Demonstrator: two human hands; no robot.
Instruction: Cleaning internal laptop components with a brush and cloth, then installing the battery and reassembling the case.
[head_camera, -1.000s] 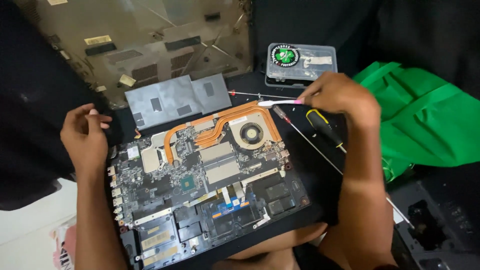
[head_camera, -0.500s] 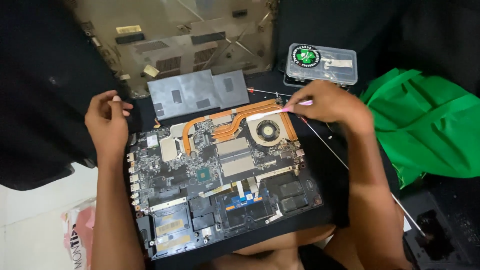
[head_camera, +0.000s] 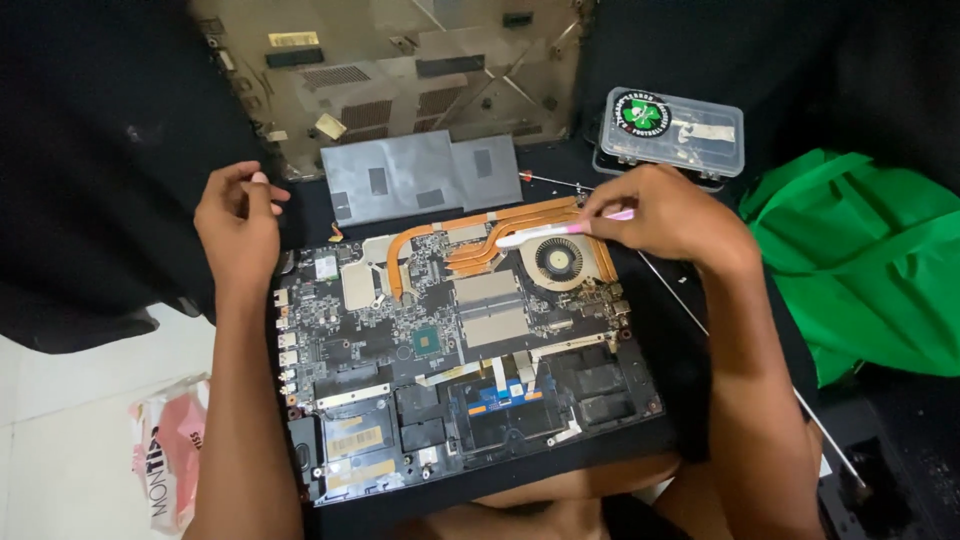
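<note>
An opened laptop base (head_camera: 460, 350) lies in front of me with its board, copper heat pipes (head_camera: 470, 240) and round fan (head_camera: 557, 262) exposed. My right hand (head_camera: 668, 212) grips a white and pink brush (head_camera: 545, 233), whose tip lies over the copper pipes just left of the fan. My left hand (head_camera: 238, 222) rests at the laptop's far left corner with its fingers curled and nothing visible in them.
The removed bottom cover (head_camera: 400, 80) leans at the back. Two grey metal plates (head_camera: 420, 175) lie ahead of the laptop. A clear plastic box (head_camera: 672, 132) sits at the back right, green cloth (head_camera: 870, 260) on the right, a pink bag (head_camera: 170, 450) on the floor at left.
My right hand has brought the brush left and down from beside the laptop onto the copper pipes by the fan. My left hand stays at the far left corner.
</note>
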